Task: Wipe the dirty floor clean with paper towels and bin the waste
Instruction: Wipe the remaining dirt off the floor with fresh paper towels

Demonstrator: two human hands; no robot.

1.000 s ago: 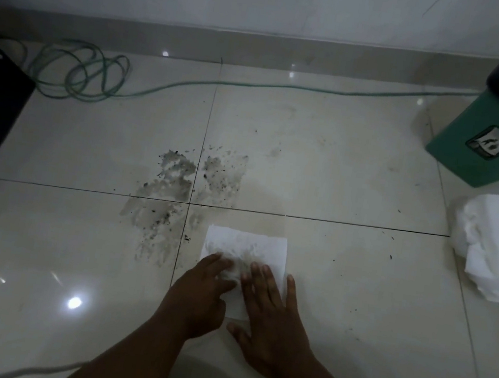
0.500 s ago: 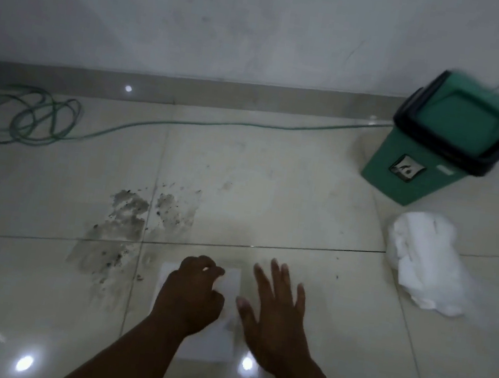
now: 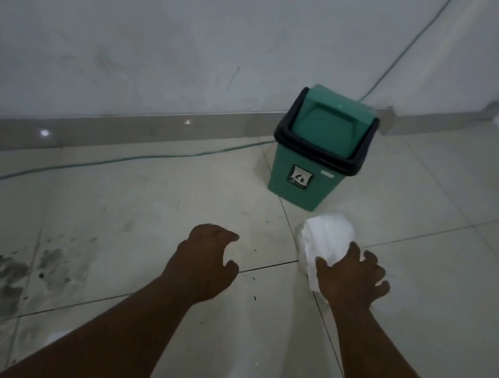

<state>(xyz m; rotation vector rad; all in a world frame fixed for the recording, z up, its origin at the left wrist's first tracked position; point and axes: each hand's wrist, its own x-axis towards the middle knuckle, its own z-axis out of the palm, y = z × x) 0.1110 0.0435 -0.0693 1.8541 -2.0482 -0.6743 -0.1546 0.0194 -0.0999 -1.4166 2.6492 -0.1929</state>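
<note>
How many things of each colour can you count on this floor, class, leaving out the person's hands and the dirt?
Green: 2, the bin and the hose running along the skirting.
White: 1, the wad of paper towels under the right hand.
Total: 3.

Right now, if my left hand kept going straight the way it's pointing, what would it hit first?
Probably bare floor tile. The left hand points up and slightly right, toward the green swing-lid bin, but nothing lies between. The bin would likely come next, though depth is unclear.
</note>
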